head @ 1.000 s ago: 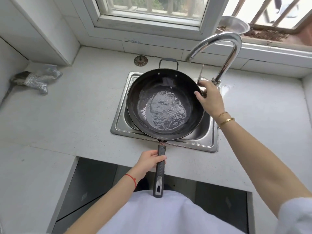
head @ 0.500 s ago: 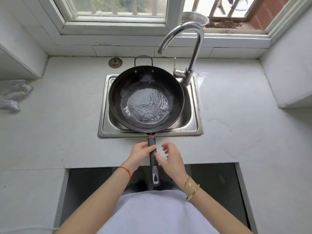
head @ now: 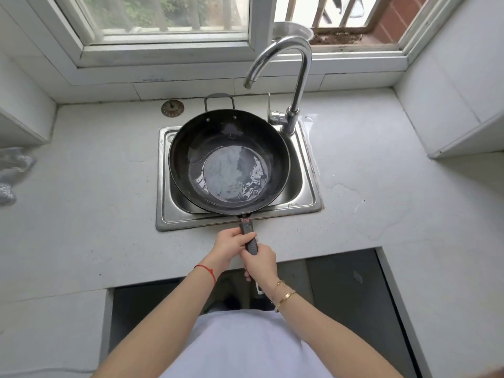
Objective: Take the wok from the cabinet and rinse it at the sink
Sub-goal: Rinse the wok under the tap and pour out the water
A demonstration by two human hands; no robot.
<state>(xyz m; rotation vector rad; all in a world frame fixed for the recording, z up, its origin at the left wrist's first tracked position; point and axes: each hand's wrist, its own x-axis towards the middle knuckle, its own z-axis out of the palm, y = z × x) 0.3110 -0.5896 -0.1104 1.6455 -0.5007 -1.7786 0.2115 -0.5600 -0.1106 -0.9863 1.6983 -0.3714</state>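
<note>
A black wok (head: 196, 148) sits over the steel sink (head: 309, 175) with a pool of water (head: 234, 173) in its bottom. Its dark handle (head: 250, 240) points toward me across the counter's front edge. My left hand (head: 230, 244) grips the handle close to the pan. My right hand (head: 260, 261) is closed around the handle just behind it. The curved chrome faucet (head: 298, 85) stands at the sink's back right, and no water runs from its spout.
A round drain strainer (head: 172, 108) lies on the white counter (head: 81, 192) behind the sink. Crumpled silver material (head: 12, 173) sits at the far left. Water is puddled on the counter right of the sink (head: 351, 192). A metal bowl (head: 291, 31) rests on the window sill.
My right hand left the faucet lever, came down to the wok handle and closed on it behind my left hand. The water in the wok has calmed and shifted toward me.
</note>
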